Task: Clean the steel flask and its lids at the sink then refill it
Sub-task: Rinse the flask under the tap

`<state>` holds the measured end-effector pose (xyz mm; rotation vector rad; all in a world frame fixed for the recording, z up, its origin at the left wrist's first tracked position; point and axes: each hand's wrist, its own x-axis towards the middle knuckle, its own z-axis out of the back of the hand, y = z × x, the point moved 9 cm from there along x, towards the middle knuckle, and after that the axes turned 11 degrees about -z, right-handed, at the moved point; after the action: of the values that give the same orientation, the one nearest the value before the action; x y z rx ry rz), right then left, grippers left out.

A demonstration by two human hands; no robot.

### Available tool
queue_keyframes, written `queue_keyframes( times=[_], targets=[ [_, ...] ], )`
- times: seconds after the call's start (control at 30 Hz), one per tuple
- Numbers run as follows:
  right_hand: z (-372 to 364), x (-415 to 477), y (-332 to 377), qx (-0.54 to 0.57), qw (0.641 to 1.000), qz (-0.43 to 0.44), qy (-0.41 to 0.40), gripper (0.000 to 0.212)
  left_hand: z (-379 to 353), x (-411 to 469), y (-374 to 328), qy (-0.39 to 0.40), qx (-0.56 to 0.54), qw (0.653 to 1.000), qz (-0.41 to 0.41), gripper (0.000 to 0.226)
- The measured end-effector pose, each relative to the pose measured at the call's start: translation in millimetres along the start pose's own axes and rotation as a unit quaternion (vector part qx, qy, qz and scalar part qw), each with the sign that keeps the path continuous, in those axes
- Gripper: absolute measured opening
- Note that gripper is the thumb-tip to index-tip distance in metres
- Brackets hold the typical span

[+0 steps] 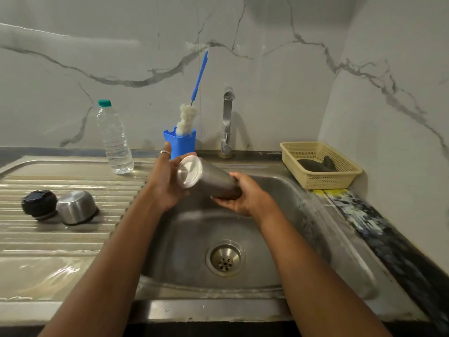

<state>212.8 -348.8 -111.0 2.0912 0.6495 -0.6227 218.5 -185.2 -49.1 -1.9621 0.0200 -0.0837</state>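
**Flask held tilted over the sink basin**

A stainless steel sink (189, 239) sits under a grey-veined marble wall (279, 32), and its ribbed drainboard (73, 242) looks wet. To the right runs a dark counter (379, 229) with pale smears on it.

Both hands hold the steel flask (213, 182) above the basin. It is tilted, its flat base up and toward me. The left hand (165, 183) cups the base end, its fingers hidden behind the metal. The right hand (245, 198) wraps round the lower end and covers the mouth, so I can't see inside.

On the drainboard lie the black inner lid (40, 205) and the steel cup lid (77, 207), touching.

Behind them stands a plastic water bottle (114, 139), capped and nearly full. A blue holder (181, 144) beside the tap (227, 122) holds a bottle brush (186, 120). In the cream basket (325, 182) is something dark (318, 164) that I can't make out.
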Motion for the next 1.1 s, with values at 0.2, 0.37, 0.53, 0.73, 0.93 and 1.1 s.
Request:
queue_keyframes(
  times=[0.2, 0.37, 0.53, 0.73, 0.93, 1.1],
  targets=[
    [5.1, -2.0, 8.4, 0.034, 0.999, 0.023, 0.000, 0.037, -20.1, -2.9, 23.0, -0.015, 0.071, 0.996, -0.048, 0.038],
    [14.7, -6.3, 11.0, 0.050, 0.998, 0.032, -0.008, 0.030, -36.5, -1.5, 24.6, 0.117, 0.292, 0.936, -0.156, 0.066],
    [15.0, -7.4, 6.4, -0.068, 0.997, 0.028, -0.038, 0.043, -47.8, 1.1, 33.3, 0.135, 0.299, 0.928, -0.177, 0.079],
    [25.7, -11.0, 30.4, -0.456, 0.851, 0.127, -0.227, 0.057, -33.3, 7.5, 22.6, 0.065, 0.297, 0.933, -0.192, 0.075],
    [-16.5, -24.0, 39.7, -0.656, 0.685, 0.277, -0.153, 0.025, -34.9, 4.4, 21.2, 0.042, 0.361, 0.912, -0.191, 0.073],
    [-27.5, -23.2, 23.1, -0.609, 0.746, 0.268, -0.030, 0.040, -33.0, 3.4, 20.4, 0.031, 0.362, 0.911, -0.193, 0.074]
  ],
)
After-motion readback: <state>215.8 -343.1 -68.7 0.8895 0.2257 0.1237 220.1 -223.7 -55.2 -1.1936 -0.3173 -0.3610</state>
